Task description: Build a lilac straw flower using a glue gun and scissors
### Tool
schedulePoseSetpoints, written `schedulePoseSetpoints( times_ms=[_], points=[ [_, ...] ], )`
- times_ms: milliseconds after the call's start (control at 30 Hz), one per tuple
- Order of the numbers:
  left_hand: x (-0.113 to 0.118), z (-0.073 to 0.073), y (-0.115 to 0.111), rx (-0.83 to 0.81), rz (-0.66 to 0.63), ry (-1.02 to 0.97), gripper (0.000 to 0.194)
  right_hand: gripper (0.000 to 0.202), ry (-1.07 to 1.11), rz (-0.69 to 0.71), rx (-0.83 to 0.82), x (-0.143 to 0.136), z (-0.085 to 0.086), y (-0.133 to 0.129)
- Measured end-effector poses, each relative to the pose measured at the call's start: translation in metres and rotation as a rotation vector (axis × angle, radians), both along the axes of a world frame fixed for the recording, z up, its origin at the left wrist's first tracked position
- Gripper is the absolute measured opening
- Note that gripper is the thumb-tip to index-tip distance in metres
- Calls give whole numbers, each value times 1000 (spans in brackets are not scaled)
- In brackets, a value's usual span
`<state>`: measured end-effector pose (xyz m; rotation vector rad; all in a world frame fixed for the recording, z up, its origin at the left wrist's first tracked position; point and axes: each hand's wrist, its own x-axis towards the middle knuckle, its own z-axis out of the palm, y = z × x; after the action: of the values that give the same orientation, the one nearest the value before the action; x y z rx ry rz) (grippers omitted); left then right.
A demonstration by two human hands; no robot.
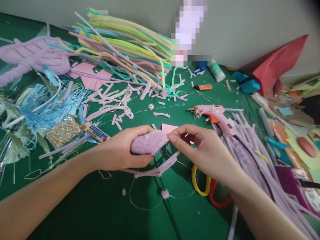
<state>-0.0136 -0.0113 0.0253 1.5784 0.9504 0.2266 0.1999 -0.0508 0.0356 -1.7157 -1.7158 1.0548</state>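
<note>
My left hand [125, 146] is wrapped round a fuzzy lilac piece [150, 142] made of tightly packed rows. The thumb and forefinger of my right hand [197, 143] pinch the right tip of this same piece. Just below hangs a curved lilac strip [160, 170] with thin clear line around it. A small lilac pompom [165, 194] lies lower down, near the dark rods. Behind my hands is a small pink paper piece [168, 128].
A pink glue gun [215, 115] and yellow-and-red scissor handles [201, 183] lie at the right, beside lilac stems [250, 160]. Cut lilac bits, an orange lighter [204, 87] and colourful stems [130, 43] lie farther back. Blue tassels [57, 100] and a bead bag [63, 133] are left.
</note>
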Motion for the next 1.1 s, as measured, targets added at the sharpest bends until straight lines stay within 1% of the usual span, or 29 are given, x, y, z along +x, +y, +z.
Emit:
schedulePoseSetpoints(
  times_ms=[167,267,333,600,767,967,1100],
  points=[
    [0,-5,-3,99,-43,46,27,18,20,7,-23,4,-2,-1],
    [0,-6,-2,124,-39,67,26,17,30,16,-38,5,-3,-2],
    [1,-5,-2,118,-30,68,24,17,37,18,-37,5,-3,-2],
    [1,-4,-1,4,-4,2,19,15,65,12,-28,5,-4,-2],
    [1,-2,-2,26,-26,25,15,13,77,34,-32,5,-6,-3],
    [1,-1,-3,26,-29,12,13,16,104,25,-45,5,-6,-3],
    [2,-2,-3,68,-19,19,19,15,104,22,-44,5,-5,-4]
  ],
)
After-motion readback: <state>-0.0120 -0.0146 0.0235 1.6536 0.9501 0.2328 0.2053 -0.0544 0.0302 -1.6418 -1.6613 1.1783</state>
